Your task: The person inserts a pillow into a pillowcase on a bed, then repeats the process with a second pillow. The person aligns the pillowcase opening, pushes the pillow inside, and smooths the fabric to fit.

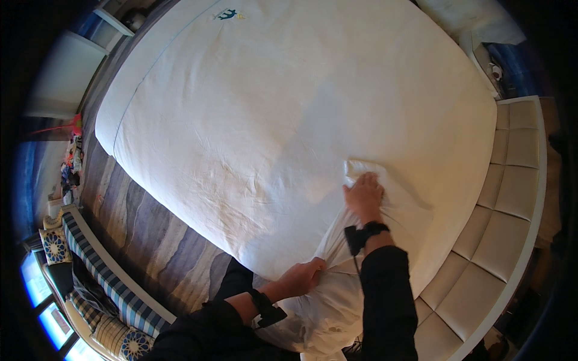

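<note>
A white sheet (241, 108) covers the wide bed before me, with a thin blue line and a small dark embroidered motif (227, 14) toward its far left. Near the bed's close edge my left hand (301, 278) is closed around bunched sheet fabric. Farther in and to the right, my right hand (365, 195) rests on the bed with its fingers curled over a folded flap (364, 166) of the white cloth. Creases run between the two hands. Loose, crumpled fabric (325, 319) hangs below them, toward my body. Dark bands with small devices circle both wrists.
A padded beige headboard (512, 192) curves along the right side. Wood-patterned floor (150, 240) borders the bed at the left, beyond which stands a sofa with a checked cover (108, 274) and patterned cushions (56, 245). A bedside unit (481, 63) stands at the far right.
</note>
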Demonstrator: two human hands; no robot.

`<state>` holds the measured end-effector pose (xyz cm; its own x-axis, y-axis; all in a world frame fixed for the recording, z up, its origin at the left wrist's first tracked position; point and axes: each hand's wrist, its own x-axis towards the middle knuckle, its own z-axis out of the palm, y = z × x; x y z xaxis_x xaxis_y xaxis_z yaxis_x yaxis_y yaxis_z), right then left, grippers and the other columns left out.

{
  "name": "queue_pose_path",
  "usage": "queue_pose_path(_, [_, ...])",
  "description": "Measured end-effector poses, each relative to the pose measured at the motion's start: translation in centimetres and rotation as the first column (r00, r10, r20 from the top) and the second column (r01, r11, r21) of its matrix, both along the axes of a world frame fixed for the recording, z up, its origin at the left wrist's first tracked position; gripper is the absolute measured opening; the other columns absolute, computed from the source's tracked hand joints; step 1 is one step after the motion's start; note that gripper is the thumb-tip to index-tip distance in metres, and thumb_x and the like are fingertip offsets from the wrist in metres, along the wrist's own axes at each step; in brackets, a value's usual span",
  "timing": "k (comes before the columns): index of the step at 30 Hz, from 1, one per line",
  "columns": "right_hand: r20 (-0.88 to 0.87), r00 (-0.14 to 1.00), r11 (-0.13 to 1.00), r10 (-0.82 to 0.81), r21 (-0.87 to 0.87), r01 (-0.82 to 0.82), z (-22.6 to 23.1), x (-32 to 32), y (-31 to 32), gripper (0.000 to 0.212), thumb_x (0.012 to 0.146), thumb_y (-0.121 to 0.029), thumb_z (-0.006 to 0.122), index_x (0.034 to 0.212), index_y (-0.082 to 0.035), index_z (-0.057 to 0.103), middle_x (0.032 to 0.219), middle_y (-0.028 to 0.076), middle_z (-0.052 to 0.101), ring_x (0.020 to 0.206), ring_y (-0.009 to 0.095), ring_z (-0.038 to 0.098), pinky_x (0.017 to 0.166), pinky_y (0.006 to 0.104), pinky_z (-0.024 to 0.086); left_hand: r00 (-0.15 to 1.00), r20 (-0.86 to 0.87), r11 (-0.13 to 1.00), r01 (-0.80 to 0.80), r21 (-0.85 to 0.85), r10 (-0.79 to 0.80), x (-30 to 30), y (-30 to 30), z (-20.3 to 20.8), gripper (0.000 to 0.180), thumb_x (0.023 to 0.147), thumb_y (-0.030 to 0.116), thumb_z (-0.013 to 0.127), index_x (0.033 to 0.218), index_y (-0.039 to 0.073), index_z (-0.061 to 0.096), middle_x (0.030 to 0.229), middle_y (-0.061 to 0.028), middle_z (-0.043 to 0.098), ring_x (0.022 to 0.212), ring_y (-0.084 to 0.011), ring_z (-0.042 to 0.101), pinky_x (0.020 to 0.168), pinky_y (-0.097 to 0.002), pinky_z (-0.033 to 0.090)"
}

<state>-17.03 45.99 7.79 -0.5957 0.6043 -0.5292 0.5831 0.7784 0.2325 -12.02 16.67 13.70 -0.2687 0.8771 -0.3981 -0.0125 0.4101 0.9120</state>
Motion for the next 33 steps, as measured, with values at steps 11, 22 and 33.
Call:
queue_pose_path(11, [-0.518, 0.778, 0.756, -0.356, -0.649, -0.086, 8.0, 6.7, -1.8, 0.037, 0.098, -0.018, 0.061, 0.126, 0.005, 0.059, 0.134, 0.026, 0.058, 0.122, 0.044, 0.054, 0.105, 0.0513, 0.042, 0.995, 0.022, 0.987, -0.092, -0.132, 0.096, -0.5, -10.1, -2.7, 0.028, 0.084, 0.002, 0.066, 0.111, 0.006, 0.061, 0.104, -0.0130, 0.064, 0.087, -0.0292, 0.066, 0.076, -0.0394, 0.054])
queue_pose_path(22, [-0.613, 0.769, 0.931, -0.183, -0.360, -0.065, 20.5, 22.5, -24.5, 0.037, 0.077, -0.017, 0.077, 0.108, -0.006, 0.060, 0.102, 0.017, 0.058, 0.099, 0.039, 0.056, 0.089, 0.0511, 0.042, 0.971, -0.234, 0.978, 0.093, 0.189, -0.048, 0.7, -7.3, 1.2, 0.045, 0.075, -0.002, 0.068, 0.118, 0.010, 0.068, 0.127, -0.0136, 0.060, 0.123, -0.0369, 0.054, 0.105, -0.0459, 0.044])
queue_pose_path(33, [-0.593, 0.759, 0.944, -0.268, -0.318, 0.085, 18.3, 28.1, -26.5, 0.048, 0.079, -0.021, 0.076, 0.120, -0.001, 0.059, 0.119, 0.019, 0.058, 0.114, 0.041, 0.053, 0.100, 0.0531, 0.040, 0.907, -0.375, 0.956, 0.087, -0.279, -0.192, 1.7, -11.6, -3.1, 0.018, 0.079, 0.023, 0.072, 0.090, 0.009, 0.068, 0.098, -0.0153, 0.066, 0.104, -0.0397, 0.062, 0.092, -0.0494, 0.049])
